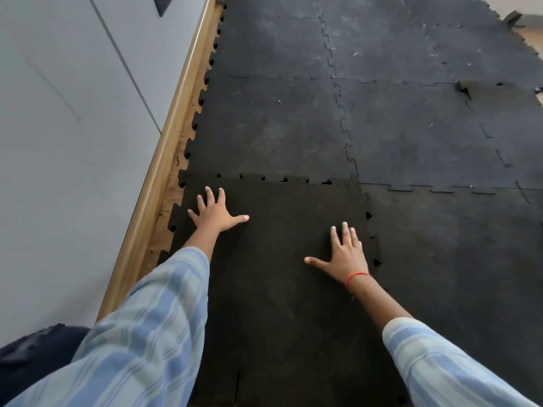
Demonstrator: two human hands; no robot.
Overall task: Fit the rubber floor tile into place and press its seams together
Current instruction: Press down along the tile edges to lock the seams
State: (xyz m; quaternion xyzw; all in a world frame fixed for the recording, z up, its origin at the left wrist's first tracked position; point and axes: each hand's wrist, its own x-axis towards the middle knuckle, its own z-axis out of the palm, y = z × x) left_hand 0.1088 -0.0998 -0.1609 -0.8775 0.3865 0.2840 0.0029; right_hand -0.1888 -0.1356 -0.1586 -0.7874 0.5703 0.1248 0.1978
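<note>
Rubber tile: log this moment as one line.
phase: pressing | left hand: flat on rubber tile | right hand: flat near right seam | far seam: gaps visible, not fully seated

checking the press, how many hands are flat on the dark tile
2. The left hand lies flat, fingers spread, near the rubber tile's far-left corner; the right hand lies flat by its right seam.

A dark black rubber floor tile (282,259) with jigsaw-toothed edges lies flat on the floor. Its far edge and right edge meet neighbouring tiles, with small gaps showing between the teeth along both seams. Its left edge teeth are free.
</note>
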